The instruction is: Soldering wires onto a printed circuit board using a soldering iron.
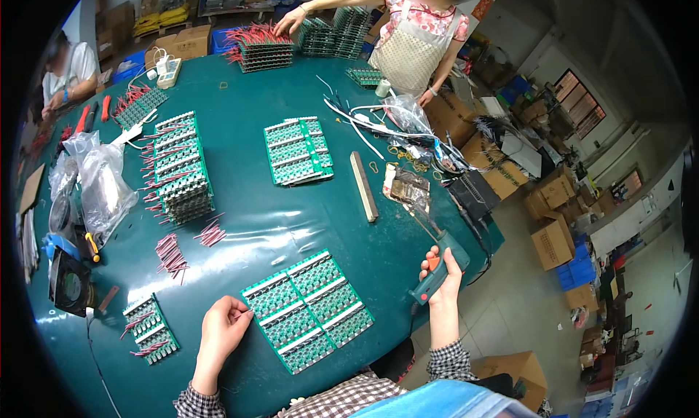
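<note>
Left hand (222, 329) pinches something tiny beside the green circuit board panel (307, 309) near the desk's (291, 221) front edge, right hand (440, 276) wrapped around the soldering gun (439, 271) off its right edge

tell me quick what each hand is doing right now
Left hand: fingers pinched at the left edge of the green circuit board panel; whether it holds anything cannot be told.
Right hand: closed on the teal soldering gun.

Left hand (223, 325) at lower left of centre, forearm rising from bottom edge in a checked sleeve, fingers curled, fingertips pinched together. Right hand (440, 270) at lower right, arm extended upward, fingers wrapped in a closed grip.
</note>
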{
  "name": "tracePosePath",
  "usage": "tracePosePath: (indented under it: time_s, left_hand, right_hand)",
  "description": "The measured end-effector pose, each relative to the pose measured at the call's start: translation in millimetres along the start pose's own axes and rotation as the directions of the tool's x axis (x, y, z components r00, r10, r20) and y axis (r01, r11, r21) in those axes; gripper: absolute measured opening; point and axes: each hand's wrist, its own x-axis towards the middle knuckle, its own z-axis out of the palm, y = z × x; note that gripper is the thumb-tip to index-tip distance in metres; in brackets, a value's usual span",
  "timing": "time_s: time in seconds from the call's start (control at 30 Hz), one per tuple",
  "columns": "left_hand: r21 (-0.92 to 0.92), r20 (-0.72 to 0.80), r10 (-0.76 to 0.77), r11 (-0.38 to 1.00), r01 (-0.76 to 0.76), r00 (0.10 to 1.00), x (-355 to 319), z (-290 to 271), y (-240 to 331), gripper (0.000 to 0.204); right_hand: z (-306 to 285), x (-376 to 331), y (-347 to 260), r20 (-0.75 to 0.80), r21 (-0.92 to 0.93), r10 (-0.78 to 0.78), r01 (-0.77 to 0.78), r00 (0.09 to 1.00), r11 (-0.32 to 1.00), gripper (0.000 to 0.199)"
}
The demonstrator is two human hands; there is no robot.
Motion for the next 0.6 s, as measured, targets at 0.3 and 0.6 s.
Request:
tracePosePath:
  time_s: [0.3, 0.6]
  left_hand:
    - [-0.297, -0.157, 0.19, 0.927, -0.23, 0.969, -6.2, 0.7, 98.0, 0.017]
    - [-0.328, 0.181, 0.247, 0.928, -0.179, 0.952, 7.7, 36.3, 130.4, 0.019]
  right_hand:
    - [46.6, -18.0, -9.3, 0.302, 0.022, -0.134, 0.134, 0.944, 0.991, 0.031]
    - [38.0, -32.5, 0.2, 0.377, 0.066, -0.112, 0.094, 0.919, 0.993, 0.032]
